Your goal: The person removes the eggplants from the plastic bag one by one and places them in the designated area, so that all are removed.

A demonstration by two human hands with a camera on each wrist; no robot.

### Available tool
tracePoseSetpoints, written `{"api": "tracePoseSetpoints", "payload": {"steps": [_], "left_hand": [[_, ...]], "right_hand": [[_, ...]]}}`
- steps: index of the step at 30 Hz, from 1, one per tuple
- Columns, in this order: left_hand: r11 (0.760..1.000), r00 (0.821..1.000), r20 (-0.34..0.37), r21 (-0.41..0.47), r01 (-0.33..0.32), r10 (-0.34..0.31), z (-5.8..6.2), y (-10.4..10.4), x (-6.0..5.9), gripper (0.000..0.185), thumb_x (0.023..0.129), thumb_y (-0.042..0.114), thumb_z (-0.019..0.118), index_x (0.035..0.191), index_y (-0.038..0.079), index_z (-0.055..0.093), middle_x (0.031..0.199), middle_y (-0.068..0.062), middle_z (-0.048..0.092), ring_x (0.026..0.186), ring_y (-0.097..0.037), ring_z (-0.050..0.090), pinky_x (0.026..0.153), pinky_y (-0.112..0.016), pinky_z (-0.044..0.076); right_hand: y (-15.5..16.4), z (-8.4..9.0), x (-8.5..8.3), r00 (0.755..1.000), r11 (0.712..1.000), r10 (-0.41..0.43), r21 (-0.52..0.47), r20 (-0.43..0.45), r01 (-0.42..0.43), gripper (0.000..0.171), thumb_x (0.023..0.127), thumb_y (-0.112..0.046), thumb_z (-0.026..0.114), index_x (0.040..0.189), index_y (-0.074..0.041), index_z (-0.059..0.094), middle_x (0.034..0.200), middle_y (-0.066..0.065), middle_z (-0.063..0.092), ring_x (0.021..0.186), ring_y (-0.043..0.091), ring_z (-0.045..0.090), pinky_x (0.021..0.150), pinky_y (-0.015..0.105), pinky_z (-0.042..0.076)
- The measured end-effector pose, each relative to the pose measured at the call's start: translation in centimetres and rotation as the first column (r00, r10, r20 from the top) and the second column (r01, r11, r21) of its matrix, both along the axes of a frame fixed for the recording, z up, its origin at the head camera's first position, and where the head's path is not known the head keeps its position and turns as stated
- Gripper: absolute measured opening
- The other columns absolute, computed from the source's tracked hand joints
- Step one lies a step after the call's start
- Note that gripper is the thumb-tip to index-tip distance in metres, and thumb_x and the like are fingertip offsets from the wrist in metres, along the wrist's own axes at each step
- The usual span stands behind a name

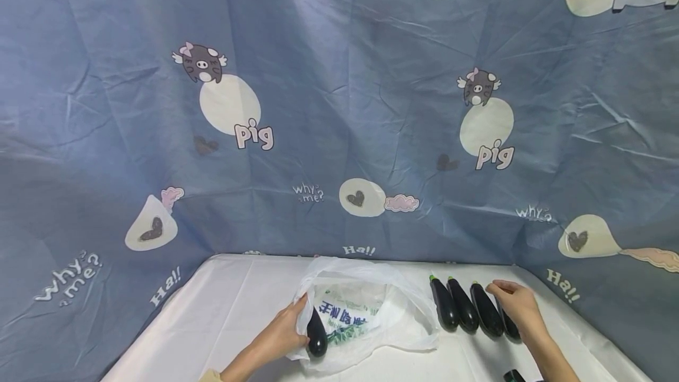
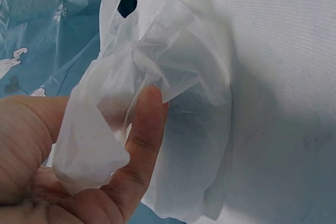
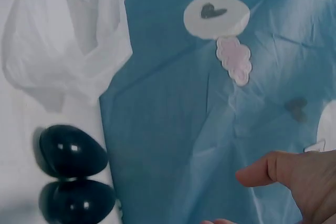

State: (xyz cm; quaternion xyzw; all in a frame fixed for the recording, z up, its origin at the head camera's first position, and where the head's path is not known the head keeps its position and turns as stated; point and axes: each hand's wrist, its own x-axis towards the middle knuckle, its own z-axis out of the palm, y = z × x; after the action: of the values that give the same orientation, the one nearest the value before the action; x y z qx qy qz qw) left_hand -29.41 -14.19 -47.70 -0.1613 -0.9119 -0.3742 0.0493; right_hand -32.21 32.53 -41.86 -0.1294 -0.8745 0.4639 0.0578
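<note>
My left hand [image 1: 289, 329] grips the left edge of a white plastic bag [image 1: 389, 338], which lies with its mouth open. One dark eggplant [image 1: 317, 335] lies inside the bag beside that hand. In the left wrist view, the thin plastic [image 2: 194, 124] is bunched between thumb and fingers. My right hand [image 1: 517, 305] hovers over the rightmost eggplant [image 1: 509, 326] and partly hides it. In the right wrist view, the thumb of the right hand [image 3: 310, 182] is extended, and nothing shows in its grasp. Another eggplant [image 1: 485, 311] lies just left of that hand.
Two more eggplants [image 1: 444, 305] with green stem ends lie side by side between the bag and the right hand. A dark object [image 1: 513, 376] is cut off at the bottom edge. Behind the white table [image 1: 180, 323] hangs a blue printed cloth [image 1: 329, 134].
</note>
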Motion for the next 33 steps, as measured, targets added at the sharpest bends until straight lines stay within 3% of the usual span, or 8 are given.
{"api": "tracePoseSetpoints", "payload": {"steps": [16,33], "left_hand": [[1.000,1.000,0.007,0.005,-0.006,0.006,0.0,0.0,0.0,0.094,0.053,0.003,0.073,0.136,-0.009,0.030,0.135,-0.033,0.034,0.122,-0.047,0.036,0.098,-0.055,0.033],[1.000,1.000,0.027,0.014,0.011,-0.011,0.1,0.1,0.1,0.093,0.054,0.003,0.073,0.136,-0.011,0.029,0.136,-0.033,0.032,0.124,-0.048,0.033,0.098,-0.056,0.031]], "right_hand": [[-4.1,-0.7,0.5,0.992,0.987,0.129,0.101,-0.014,-0.127,0.068,0.081,-0.051,0.056,0.123,0.004,0.051,0.117,0.024,0.054,0.106,0.038,0.052,0.081,0.048,0.046],[-8.1,-2.7,1.1,0.982,0.979,0.187,0.084,-0.027,-0.184,0.052,0.080,-0.035,0.061,0.115,0.002,0.057,0.098,0.006,0.063,0.089,0.021,0.060,0.074,0.040,0.051]]}}
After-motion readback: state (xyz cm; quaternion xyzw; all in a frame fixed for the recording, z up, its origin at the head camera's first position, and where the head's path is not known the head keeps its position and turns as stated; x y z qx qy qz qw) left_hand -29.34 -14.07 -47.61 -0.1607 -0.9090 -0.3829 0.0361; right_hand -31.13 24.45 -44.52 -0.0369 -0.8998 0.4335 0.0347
